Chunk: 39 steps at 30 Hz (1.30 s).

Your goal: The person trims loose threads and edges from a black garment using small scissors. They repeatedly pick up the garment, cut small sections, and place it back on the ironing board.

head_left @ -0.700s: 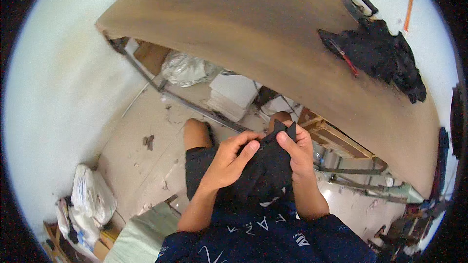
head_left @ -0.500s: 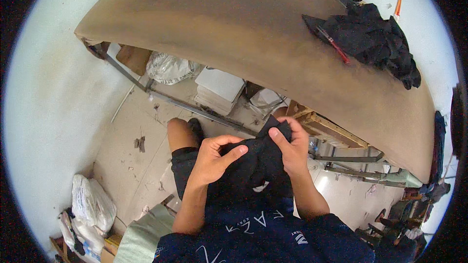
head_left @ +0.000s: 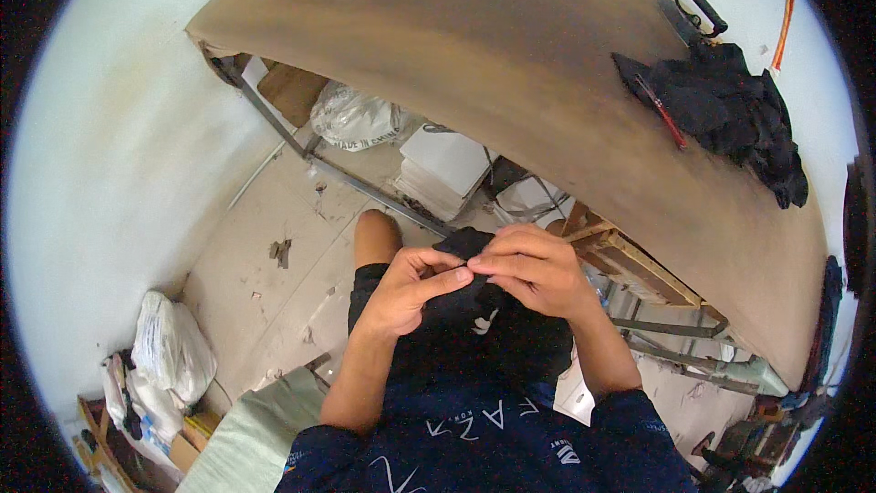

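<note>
Over my lap, a piece of black cloth point(head_left: 467, 242) is held up between my hands. My left hand point(head_left: 408, 294) pinches its edge with thumb and forefinger. The fingertips of my right hand point(head_left: 538, 276) close on the same edge, touching the left fingertips. Part of the cloth shows behind the fingers; its lower part blends into my black shorts, so I cannot tell where it ends. A small white patch point(head_left: 485, 321) shows on the black fabric just below the hands.
A brown cloth-covered table point(head_left: 438, 36) stretches ahead. On its right lie black garments point(head_left: 730, 105), a slim red-handled tool point(head_left: 669, 119) and an iron point(head_left: 699, 11). Beneath it are a plastic bag point(head_left: 356, 117) and stacked white sheets point(head_left: 444, 164). White bags point(head_left: 173, 347) stand at lower left.
My right hand has moved left and turned over, bringing its fingertips against my left hand's. The cloth fold that stuck up in its grip is no longer raised. The view has shifted slightly.
</note>
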Tool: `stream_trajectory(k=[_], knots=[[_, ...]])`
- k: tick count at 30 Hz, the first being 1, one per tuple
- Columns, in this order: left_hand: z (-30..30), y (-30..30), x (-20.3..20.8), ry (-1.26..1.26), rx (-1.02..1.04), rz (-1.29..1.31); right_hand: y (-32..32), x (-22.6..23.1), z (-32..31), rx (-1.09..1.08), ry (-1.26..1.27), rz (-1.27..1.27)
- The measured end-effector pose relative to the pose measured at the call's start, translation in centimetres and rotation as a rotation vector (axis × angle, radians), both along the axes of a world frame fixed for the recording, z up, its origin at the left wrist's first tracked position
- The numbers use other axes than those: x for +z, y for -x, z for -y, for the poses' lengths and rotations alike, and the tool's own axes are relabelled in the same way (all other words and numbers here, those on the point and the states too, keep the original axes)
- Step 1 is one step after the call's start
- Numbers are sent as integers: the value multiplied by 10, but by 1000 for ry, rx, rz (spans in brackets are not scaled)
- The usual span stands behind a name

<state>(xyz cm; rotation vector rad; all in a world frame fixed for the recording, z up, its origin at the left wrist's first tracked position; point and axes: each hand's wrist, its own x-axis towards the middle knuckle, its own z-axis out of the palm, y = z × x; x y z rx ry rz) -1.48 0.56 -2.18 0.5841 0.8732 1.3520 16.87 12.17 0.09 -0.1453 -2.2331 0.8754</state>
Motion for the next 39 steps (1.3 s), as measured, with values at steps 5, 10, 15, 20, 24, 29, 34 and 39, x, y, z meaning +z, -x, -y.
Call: stream_trajectory(k=[5,10,15,20,24,29,34,39], knots=[[8,5,-8,28,-62,94,-1,3,0,6,-146,11],[7,3,-3,38,-48,57,-7,10,11,-72,-171,-15],[1,4,-6,32,44,-13,-10,11,25,-28,-45,41],[-5,5,-3,-10,163,-306,-16,3,42,166,172,123],[5,-13,11,-94,111,-392,-4,9,46,-73,281,76],[10,-21,14,-221,166,-461,2,-2,56,-264,673,3],[13,-20,4,-326,207,-610,4,-23,67,-372,781,-68],[12,-14,6,-570,235,-979,-1,-28,78,-330,1058,-127]])
